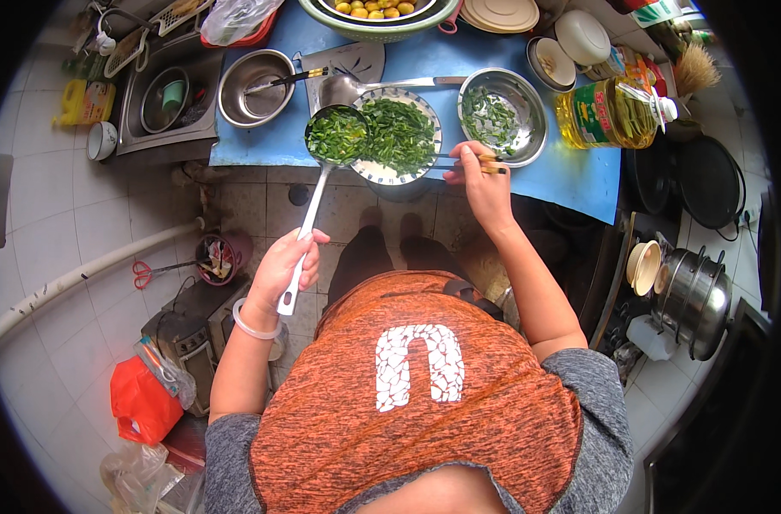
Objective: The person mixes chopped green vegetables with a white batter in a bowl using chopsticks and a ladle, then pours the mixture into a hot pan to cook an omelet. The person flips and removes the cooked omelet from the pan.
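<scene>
My left hand (pixel 294 260) grips the white handle of a ladle (pixel 313 199), whose round bowl is filled with chopped green leaves (pixel 337 135). That bowl sits at the left rim of a patterned plate (pixel 359 172) heaped with more chopped greens (pixel 400 136). In my right hand (pixel 477 183) is a pair of dark chopsticks (pixel 491 169) with gold-coloured bands; their thin ends reach over the plate's right edge. Beyond that hand stands a steel bowl (pixel 535 122) with some chopped greens inside. Behind the plate lies a second metal ladle (pixel 340 91) with a wooden grip.
A steel basin (pixel 223 96) with a utensil across it stands left, by a sink (pixel 130 138). At right is a bottle of yellow cooking oil (pixel 605 112). A basin of yellow fruit (pixel 329 27) stands at the back. The blue table's front edge (pixel 564 200) runs before me.
</scene>
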`<action>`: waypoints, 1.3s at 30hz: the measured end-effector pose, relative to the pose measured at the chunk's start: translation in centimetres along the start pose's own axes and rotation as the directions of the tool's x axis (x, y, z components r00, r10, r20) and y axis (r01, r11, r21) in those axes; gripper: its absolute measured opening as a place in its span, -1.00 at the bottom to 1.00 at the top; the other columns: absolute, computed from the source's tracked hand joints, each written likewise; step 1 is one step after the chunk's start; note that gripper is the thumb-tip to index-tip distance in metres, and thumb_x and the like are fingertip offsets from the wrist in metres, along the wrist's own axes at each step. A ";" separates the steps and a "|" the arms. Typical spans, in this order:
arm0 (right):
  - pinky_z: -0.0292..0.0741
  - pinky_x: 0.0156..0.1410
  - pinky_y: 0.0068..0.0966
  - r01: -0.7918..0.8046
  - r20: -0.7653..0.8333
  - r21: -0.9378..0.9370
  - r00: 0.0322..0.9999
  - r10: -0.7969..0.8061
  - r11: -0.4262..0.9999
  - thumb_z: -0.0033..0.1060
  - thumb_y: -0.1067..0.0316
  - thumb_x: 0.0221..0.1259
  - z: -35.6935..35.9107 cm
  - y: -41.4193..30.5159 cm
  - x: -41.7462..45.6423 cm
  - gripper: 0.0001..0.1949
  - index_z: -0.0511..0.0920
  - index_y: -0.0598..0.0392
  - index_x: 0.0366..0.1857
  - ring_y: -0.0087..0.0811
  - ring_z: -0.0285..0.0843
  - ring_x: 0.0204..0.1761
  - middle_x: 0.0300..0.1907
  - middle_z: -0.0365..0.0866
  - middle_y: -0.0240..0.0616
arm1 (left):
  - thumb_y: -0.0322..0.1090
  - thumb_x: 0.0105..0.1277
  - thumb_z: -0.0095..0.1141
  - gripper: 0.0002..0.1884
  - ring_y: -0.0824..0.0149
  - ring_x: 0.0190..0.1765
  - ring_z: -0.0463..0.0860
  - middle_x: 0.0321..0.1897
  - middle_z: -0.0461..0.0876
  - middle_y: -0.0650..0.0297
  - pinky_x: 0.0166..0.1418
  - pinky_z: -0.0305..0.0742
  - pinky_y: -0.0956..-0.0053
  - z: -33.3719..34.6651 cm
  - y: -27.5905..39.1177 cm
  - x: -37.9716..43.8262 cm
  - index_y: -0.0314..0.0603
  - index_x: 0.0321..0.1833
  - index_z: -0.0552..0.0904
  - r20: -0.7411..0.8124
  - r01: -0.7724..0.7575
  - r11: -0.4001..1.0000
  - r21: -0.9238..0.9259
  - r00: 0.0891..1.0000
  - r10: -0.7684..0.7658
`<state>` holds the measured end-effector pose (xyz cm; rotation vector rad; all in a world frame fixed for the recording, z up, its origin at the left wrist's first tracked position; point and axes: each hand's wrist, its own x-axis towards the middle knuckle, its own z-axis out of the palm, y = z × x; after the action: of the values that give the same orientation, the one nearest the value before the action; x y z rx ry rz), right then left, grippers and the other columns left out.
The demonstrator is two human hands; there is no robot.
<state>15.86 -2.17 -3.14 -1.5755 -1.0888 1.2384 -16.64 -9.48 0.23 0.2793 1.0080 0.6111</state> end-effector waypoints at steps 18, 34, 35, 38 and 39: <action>0.64 -0.31 -0.58 -0.079 0.037 0.118 0.996 0.075 0.990 -0.14 0.26 0.51 2.6 2.6 1.1 -0.70 0.53 0.25 -0.30 -0.47 0.71 -0.41 -0.36 0.60 -0.26 | -0.30 0.56 -0.19 -0.74 0.57 -0.72 0.30 -0.60 0.34 0.38 -0.65 0.22 0.68 0.4 -0.1 -0.5 -0.41 0.04 0.46 -0.009 -0.010 1.000 -0.009 1.000 0.009; 0.58 -0.16 -0.50 0.387 0.285 -0.102 0.894 -0.345 0.916 0.06 0.42 0.40 4.0 2.7 1.0 -0.89 0.59 0.18 -0.18 -0.38 0.63 -0.28 -0.24 0.57 -0.19 | -0.27 0.55 -0.15 -0.74 0.54 -0.68 0.33 -0.59 0.37 0.38 -0.61 0.28 0.65 -0.2 0.0 -0.4 -0.37 0.01 0.47 0.019 0.012 1.000 -0.017 1.000 -0.012; 0.54 -0.14 -0.45 0.524 0.335 -0.297 0.840 -0.427 0.798 0.08 0.43 0.37 4.2 2.9 1.6 -0.89 0.60 0.17 -0.18 -0.31 0.61 -0.27 -0.26 0.56 -0.16 | -0.27 0.55 -0.15 -0.74 0.54 -0.68 0.33 -0.59 0.37 0.38 -0.61 0.28 0.65 -0.3 0.0 -0.4 -0.37 0.01 0.47 0.018 0.009 1.000 -0.012 1.000 -0.008; 0.50 -0.10 -0.38 0.545 0.255 -0.266 0.835 -0.487 0.795 0.09 0.44 0.35 3.6 2.8 2.6 -0.89 0.60 0.15 -0.17 -0.20 0.59 -0.23 -0.27 0.54 -0.14 | -0.27 0.55 -0.15 -0.74 0.54 -0.67 0.33 -0.59 0.37 0.38 -0.61 0.28 0.65 -0.3 0.1 -0.5 -0.38 0.01 0.47 0.016 0.004 1.000 -0.006 1.000 -0.004; 0.51 -0.13 -0.41 0.544 0.211 -0.233 0.837 -0.504 0.806 0.08 0.47 0.35 3.0 2.5 2.6 -0.89 0.60 0.16 -0.17 -0.23 0.59 -0.26 -0.28 0.56 -0.16 | -0.28 0.55 -0.15 -0.74 0.54 -0.67 0.33 -0.59 0.37 0.38 -0.61 0.28 0.65 -0.4 0.1 -0.6 -0.38 0.01 0.47 0.018 0.003 1.000 -0.010 1.000 -0.002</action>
<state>13.58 -0.08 -6.72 -1.2589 -1.7217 0.8395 -17.21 -9.75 0.48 0.2743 0.9872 0.6101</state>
